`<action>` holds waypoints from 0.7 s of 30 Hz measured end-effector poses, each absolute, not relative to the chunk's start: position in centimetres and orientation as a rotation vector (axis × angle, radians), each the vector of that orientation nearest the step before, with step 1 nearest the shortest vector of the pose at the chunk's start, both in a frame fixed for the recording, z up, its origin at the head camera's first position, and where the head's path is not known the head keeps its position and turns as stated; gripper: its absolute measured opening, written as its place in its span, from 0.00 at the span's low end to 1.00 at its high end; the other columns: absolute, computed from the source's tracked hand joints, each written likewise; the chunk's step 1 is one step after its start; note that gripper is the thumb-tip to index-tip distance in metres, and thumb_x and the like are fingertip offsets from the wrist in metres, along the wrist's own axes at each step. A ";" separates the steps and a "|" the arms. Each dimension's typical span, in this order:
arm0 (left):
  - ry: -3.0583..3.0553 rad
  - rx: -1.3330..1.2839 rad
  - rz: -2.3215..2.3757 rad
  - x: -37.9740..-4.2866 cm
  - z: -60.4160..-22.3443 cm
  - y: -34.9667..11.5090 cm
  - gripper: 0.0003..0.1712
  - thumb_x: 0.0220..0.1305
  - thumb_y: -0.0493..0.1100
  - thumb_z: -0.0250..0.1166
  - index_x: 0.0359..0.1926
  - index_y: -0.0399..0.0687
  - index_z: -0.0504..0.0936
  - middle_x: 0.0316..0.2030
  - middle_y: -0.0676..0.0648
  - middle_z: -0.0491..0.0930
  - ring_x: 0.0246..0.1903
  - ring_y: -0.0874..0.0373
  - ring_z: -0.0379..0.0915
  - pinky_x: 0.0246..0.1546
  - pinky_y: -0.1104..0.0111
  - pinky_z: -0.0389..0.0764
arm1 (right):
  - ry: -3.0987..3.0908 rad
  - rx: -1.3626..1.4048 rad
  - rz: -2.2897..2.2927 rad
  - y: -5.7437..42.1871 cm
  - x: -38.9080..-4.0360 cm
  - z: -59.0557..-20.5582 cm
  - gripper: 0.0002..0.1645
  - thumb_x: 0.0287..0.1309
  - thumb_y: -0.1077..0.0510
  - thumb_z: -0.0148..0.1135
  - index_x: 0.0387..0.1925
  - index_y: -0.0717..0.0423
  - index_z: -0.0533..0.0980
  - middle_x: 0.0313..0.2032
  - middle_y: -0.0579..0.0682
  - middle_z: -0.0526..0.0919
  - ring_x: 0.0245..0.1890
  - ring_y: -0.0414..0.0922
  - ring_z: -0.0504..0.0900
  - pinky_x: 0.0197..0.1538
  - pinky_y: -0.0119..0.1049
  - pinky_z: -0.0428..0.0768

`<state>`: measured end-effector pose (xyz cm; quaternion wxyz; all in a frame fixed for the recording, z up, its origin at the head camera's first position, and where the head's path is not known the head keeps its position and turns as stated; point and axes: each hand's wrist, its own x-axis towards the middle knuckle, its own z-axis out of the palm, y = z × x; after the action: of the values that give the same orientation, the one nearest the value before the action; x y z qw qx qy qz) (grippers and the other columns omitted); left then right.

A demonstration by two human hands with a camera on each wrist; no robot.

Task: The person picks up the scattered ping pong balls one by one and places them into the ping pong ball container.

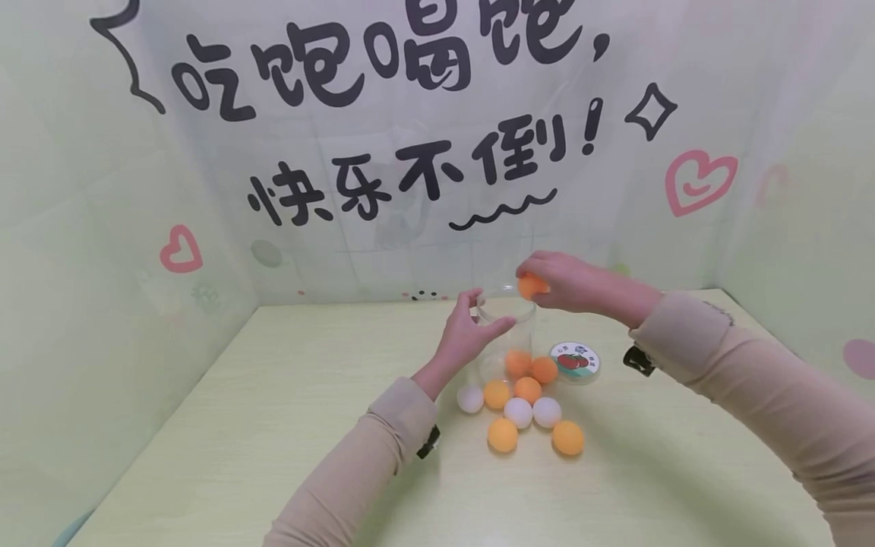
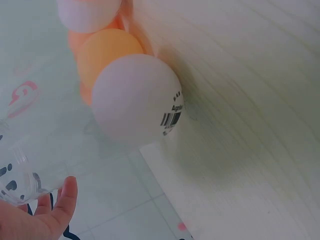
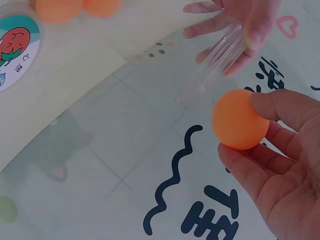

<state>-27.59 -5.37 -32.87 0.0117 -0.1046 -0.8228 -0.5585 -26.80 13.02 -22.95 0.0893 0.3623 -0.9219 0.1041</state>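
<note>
Lettered sheeting [image 1: 376,235] backs a pale worktop [image 1: 328,395], where a clear jar [image 1: 519,336], gripped by the left hand [image 1: 470,332], sits below and left of the right hand [image 1: 563,282], which pinches an orange ball [image 1: 531,287], apparently for loading, so lowering and releasing it seem called for.

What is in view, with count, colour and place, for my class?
Jar: one, clear, held near head view's centre
Orange balls: seven, some paler; one lifted, six below, one of these perhaps inside jar
White balls: three, white, in front of jar
Printed disc: one, white, teal, red, beside orange balls
Table: one, pale, beneath
Backdrop: one, pale, black-and-pink print, behind
Sleeves: two, beige, left and right
Wrist pieces: two, black, beside sleeves
Left hand: one, bare, holding jar
Right hand: one, bare, pinching lifted ball
</note>
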 end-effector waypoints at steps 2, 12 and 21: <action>-2.569 -0.329 -1.732 -27.6 -32.8 -5.4 0.46 0.51 0.57 0.67 0.66 0.49 0.56 0.63 0.44 0.60 0.56 0.47 0.65 0.53 0.59 0.71 | -2.723 1.097 0.322 12.7 -26.9 -23.1 0.18 0.48 0.69 0.62 0.45 0.66 0.74 0.42 0.59 0.78 0.41 0.54 0.75 0.48 0.47 0.75; -2.567 -0.338 -1.714 -27.5 -32.9 -5.3 0.46 0.51 0.57 0.67 0.66 0.50 0.56 0.63 0.44 0.61 0.56 0.47 0.65 0.52 0.59 0.72 | -2.718 1.184 0.267 11.7 -27.0 -23.9 0.20 0.49 0.67 0.63 0.47 0.65 0.74 0.45 0.58 0.78 0.46 0.54 0.76 0.49 0.46 0.76; -2.572 -0.336 -1.712 -27.6 -33.0 -5.4 0.47 0.50 0.58 0.67 0.66 0.50 0.55 0.63 0.44 0.61 0.55 0.47 0.65 0.50 0.59 0.73 | -2.705 1.234 0.288 11.9 -26.8 -24.2 0.20 0.50 0.69 0.62 0.48 0.66 0.73 0.47 0.60 0.77 0.49 0.56 0.75 0.52 0.47 0.74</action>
<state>-27.61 -5.35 -32.97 0.0168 -0.1081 -0.8275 -0.5507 -26.76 11.89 -24.24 0.0770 0.4119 -0.9029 0.0960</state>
